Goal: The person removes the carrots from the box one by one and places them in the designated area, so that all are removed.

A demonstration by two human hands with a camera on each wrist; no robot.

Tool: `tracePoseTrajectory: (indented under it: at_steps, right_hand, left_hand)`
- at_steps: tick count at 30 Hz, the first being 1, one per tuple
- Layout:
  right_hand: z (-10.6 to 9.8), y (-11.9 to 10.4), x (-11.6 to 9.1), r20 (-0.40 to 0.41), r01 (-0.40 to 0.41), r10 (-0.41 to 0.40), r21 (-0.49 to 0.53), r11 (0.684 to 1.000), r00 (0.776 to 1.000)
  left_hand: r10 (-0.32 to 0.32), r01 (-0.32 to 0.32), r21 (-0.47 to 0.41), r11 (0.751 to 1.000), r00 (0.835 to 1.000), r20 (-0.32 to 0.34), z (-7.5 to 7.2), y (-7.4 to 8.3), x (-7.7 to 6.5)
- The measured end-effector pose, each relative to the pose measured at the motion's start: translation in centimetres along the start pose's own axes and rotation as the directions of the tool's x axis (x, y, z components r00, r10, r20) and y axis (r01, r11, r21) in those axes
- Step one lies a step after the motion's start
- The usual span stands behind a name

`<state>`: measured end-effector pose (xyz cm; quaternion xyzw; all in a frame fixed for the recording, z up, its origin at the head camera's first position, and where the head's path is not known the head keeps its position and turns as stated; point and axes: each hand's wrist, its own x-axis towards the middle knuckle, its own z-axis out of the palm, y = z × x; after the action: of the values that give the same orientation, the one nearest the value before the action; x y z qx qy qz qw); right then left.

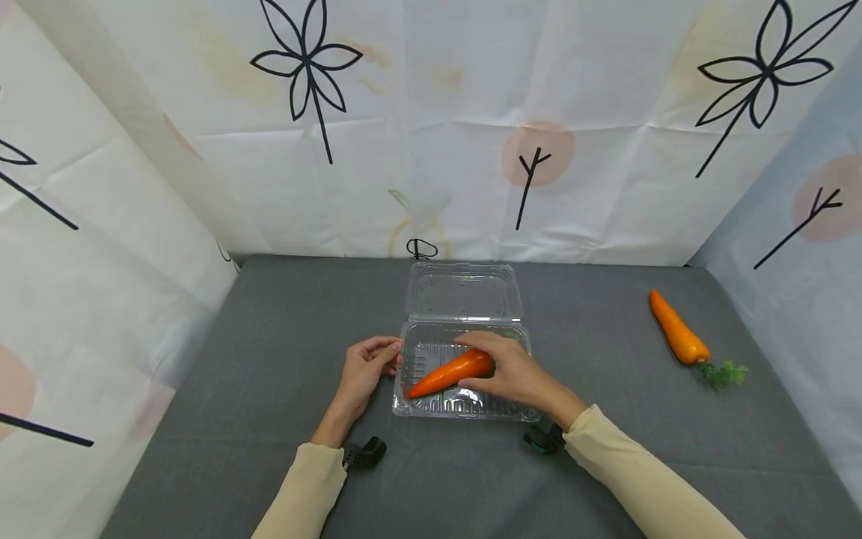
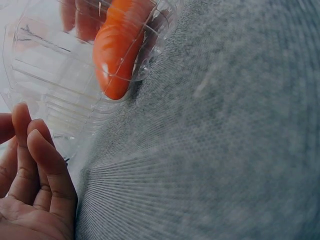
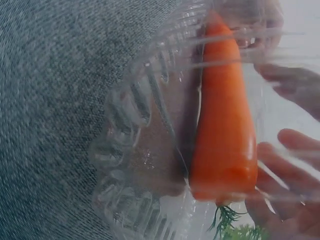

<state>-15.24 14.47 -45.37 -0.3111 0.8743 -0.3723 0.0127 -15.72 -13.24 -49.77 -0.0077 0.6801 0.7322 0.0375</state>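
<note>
An open clear plastic clamshell box (image 1: pixel 431 404) sits mid-table, its lid (image 1: pixel 463 292) folded back flat. An orange carrot (image 1: pixel 444 374) lies slantwise in the tray, tip toward the front left. My right hand (image 1: pixel 481 364) covers the carrot's thick end, thumb on the near side and fingers on the far side, gripping it. The right wrist view shows the carrot (image 3: pixel 222 135) inside the ribbed tray (image 3: pixel 130 165), green leaves (image 3: pixel 235 229) at its thick end and fingers (image 3: pixel 285 185) beside it. My left hand (image 1: pixel 389 355) rests at the tray's left rim, fingers (image 2: pixel 35 160) relaxed against the plastic (image 2: pixel 50 85).
A second carrot (image 1: pixel 676 337) with a green top (image 1: pixel 723 372) lies on the grey cloth table (image 1: pixel 269 359) at the far right. White patterned sheets (image 1: pixel 431 150) wall in the back and both sides. Black wrist camera mounts (image 1: pixel 364 453) sit near the table's front.
</note>
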Motion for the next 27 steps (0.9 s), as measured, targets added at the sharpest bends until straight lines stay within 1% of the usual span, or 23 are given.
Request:
tracePoseTrajectory:
  at_steps: [7, 11, 14, 19, 27]
  right_hand:
    - [0.16, -0.28, 0.01, 0.088, -0.006, 0.012, -0.07, 0.998, 0.996]
    - [0.15, -0.44, -0.03, 0.11, -0.028, 0.037, -0.084, 0.996, 0.993]
    - [0.18, -0.4, -0.05, 0.118, -0.029, 0.041, -0.099, 0.995, 0.992]
    - [0.29, -0.16, 0.0, 0.144, -0.005, 0.019, -0.096, 0.995, 0.989]
    - [0.42, 0.17, 0.12, 0.16, 0.064, -0.045, -0.119, 0.991, 0.986]
  left_hand:
    - [0.004, -0.004, -0.015, 1.0, 1.0, 0.006, 0.01, 0.03, -0.03]
    - [0.004, -0.004, -0.019, 1.0, 1.0, 0.008, 0.01, 0.04, -0.02]
    - [0.007, -0.007, -0.018, 1.0, 1.0, 0.004, 0.04, 0.01, -0.01]
    - [0.008, -0.008, -0.016, 1.0, 1.0, -0.003, 0.06, -0.17, 0.04]
    - [0.017, -0.017, -0.02, 1.0, 1.0, -0.003, 0.13, -0.18, -0.06]
